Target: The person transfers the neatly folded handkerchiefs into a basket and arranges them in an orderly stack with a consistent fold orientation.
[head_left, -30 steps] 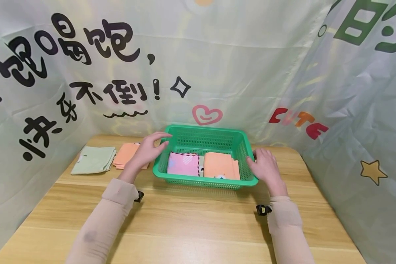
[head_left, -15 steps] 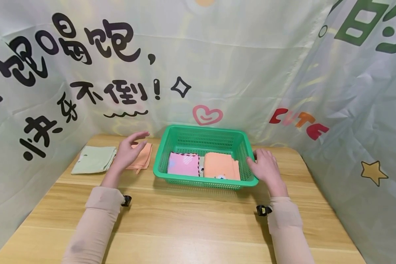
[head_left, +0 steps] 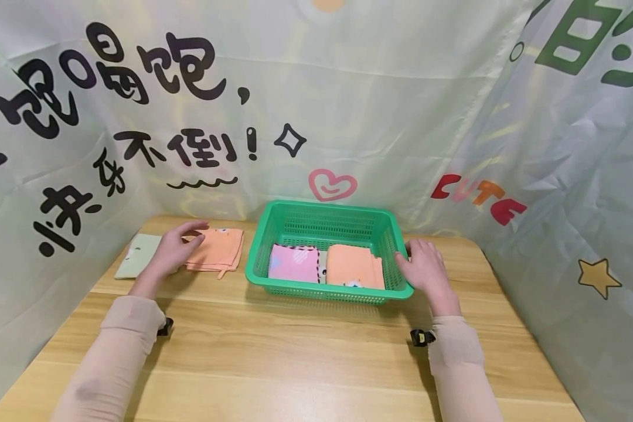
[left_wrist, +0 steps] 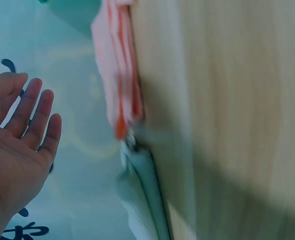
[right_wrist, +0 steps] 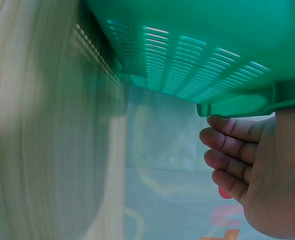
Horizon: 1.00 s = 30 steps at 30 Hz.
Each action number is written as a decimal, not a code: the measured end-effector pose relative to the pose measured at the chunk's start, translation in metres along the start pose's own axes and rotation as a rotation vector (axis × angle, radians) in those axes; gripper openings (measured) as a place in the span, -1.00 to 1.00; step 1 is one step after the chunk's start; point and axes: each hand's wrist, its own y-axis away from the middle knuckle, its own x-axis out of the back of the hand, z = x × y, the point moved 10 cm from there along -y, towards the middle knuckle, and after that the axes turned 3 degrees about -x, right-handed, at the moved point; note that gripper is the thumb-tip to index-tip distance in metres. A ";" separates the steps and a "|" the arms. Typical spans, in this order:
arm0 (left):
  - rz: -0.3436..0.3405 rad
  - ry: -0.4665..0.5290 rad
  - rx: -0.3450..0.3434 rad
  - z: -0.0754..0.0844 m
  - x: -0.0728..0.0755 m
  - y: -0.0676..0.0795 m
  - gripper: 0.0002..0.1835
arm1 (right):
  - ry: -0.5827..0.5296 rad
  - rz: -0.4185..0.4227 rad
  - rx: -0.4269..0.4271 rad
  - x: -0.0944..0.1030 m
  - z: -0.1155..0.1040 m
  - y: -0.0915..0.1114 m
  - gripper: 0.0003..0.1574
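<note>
My left hand (head_left: 171,252) hovers with loosely bent fingers over two folded cloths on the table, a pale green one (head_left: 137,261) partly behind it and an orange one (head_left: 221,249) to its right. The left wrist view shows nothing held in it, and both cloths (left_wrist: 121,65) lie apart from the palm. On the right rim of a green plastic basket (head_left: 327,224) my right hand (head_left: 426,266) keeps its grip, thumb over the edge and fingers outside. Inside the basket lie a folded pink cloth (head_left: 293,264) and a folded orange cloth (head_left: 350,264), with a pale patterned strip between them.
The wooden table (head_left: 295,357) runs back to a printed curtain (head_left: 390,129) that hangs close behind the basket and along both sides. Black wrist cameras (head_left: 422,338) sit on both wrists.
My left hand has moved left from beside the basket's left rim, across the orange cloth, to over the green one. My right hand and the basket stay in place.
</note>
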 end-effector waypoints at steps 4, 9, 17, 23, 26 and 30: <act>-0.050 -0.056 0.019 -0.014 0.003 0.003 -0.57 | 0.005 0.003 -0.001 0.000 0.000 0.001 -0.53; -0.150 -0.110 0.029 -0.027 0.001 0.005 -0.54 | 0.009 0.000 -0.002 -0.001 0.000 0.001 -0.53; -0.300 -0.154 0.143 -0.055 -0.007 0.007 -0.41 | 0.004 0.005 -0.002 0.001 0.000 0.000 -0.55; -0.335 -0.183 0.184 -0.065 -0.012 0.007 -0.38 | 0.010 0.004 0.000 0.000 0.000 0.000 -0.54; -0.340 -0.198 0.185 -0.064 -0.013 0.007 -0.38 | 0.010 0.003 -0.001 0.000 0.000 0.000 -0.54; -0.349 -0.191 0.191 -0.060 -0.016 0.007 -0.40 | 0.010 0.005 -0.002 0.000 0.000 0.000 -0.54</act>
